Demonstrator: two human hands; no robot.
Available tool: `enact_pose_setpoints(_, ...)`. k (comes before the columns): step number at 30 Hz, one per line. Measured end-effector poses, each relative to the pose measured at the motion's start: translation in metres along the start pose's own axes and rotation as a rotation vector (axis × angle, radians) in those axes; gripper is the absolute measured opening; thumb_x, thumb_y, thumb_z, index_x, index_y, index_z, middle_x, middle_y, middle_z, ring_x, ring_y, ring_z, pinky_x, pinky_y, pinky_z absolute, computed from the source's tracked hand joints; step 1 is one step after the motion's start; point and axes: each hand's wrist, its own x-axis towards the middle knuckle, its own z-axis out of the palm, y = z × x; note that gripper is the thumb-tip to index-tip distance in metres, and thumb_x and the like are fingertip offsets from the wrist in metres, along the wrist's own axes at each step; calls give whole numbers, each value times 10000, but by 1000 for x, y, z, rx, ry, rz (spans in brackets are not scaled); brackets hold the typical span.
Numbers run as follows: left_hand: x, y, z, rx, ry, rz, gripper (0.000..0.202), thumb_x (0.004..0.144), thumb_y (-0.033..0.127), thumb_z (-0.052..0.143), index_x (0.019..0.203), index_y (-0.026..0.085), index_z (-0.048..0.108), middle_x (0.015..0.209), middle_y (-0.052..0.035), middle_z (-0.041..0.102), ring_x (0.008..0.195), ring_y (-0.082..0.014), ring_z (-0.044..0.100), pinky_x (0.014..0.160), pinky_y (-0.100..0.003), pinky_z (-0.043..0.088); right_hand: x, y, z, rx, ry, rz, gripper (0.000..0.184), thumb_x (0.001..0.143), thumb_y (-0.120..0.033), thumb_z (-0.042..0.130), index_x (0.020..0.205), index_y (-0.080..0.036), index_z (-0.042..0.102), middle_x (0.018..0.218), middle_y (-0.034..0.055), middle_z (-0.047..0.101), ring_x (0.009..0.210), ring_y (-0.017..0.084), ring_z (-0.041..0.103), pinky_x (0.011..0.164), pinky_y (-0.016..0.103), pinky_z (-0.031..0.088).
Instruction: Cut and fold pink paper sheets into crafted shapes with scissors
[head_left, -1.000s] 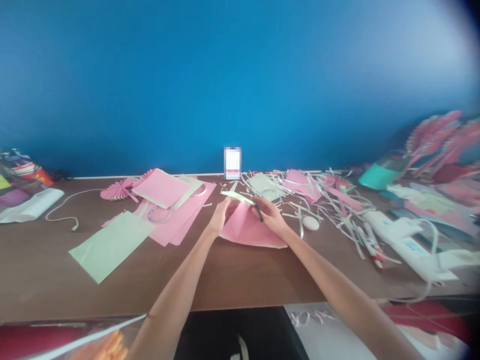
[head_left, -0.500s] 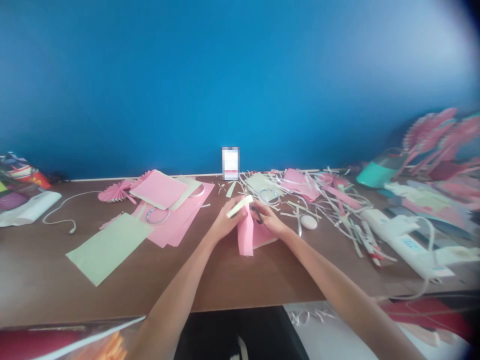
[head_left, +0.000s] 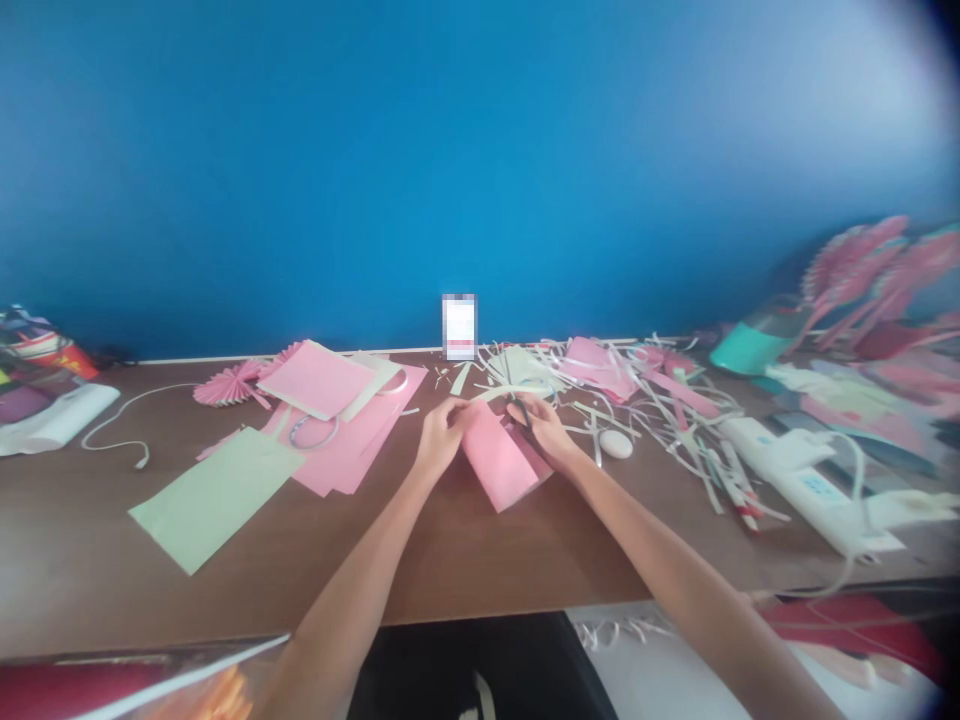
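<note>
1. Well, the left hand (head_left: 441, 442) pinched the pink paper (head_left: 496, 460), held between both hands.
2. The right hand (head_left: 544, 435) closed its fingers on the scissors (head_left: 520, 410).
3. A slack grip could have skewed the cut.

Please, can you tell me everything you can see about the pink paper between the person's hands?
The pink paper is a plain, matt sheet, apparently folded, with straight edges and one corner pointing down toward the person. It stands tilted above the brown table; whether it touches the table is hard to tell. The left hand holds its upper end, and the right hand, with dark scissors, is at the other upper side.
</note>
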Motion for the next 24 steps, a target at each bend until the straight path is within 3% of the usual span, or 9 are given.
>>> enact_pose_setpoints(6, 2, -5, -4, 78, 90, 0, 270, 838, 445, 526, 793, 185, 582, 796, -14, 638, 769, -167, 573, 693, -252, 399, 7, -1, -18, -51, 241, 30, 450, 697, -478, 705, 1048, -214, 607, 772, 6, 626, 559, 96, 504, 437, 195, 329)
enact_pose_setpoints(8, 2, -5, -4, 71, 101, -5, 262, 847, 439, 515, 792, 187, 559, 800, -10, 627, 767, -162, 566, 696, -251, 395, 7, -3, -24, -21, 247, 14, 434, 703, -473, 695, 1039, -213, 605, 739, -10, 601, 528, 83, 466, 419, 192, 286)
enact_pose_setpoints(15, 2, -13, -3, -16, 113, -40, 234, 873, 409, 491, 907, 187, 555, 897, -34, 625, 860, -179, 580, 757, -273, 415, -1, -15, -35, -34, -119, 28, 386, 751, -436, 650, 1050, -196, 607, 674, -17, 558, 498, 77, 417, 438, 204, 247)
enact_pose_setpoints(19, 3, -13, -4, -77, 173, -52, 265, 875, 393, 492, 1009, 185, 587, 1000, -63, 635, 953, -200, 572, 829, -299, 419, -3, -16, -39, -54, -150, 13, 396, 774, -440, 624, 1082, -192, 613, 664, -13, 548, 489, 74, 405, 434, 205, 243)
enact_pose_setpoints(24, 3, -6, -5, -141, 220, -69, 272, 869, 383, 499, 1025, 192, 613, 981, -53, 637, 924, -188, 565, 804, -279, 416, -2, -9, -40, -165, -231, 87, 445, 695, -417, 727, 1052, -156, 673, 669, 5, 603, 502, 87, 462, 474, 233, 364)
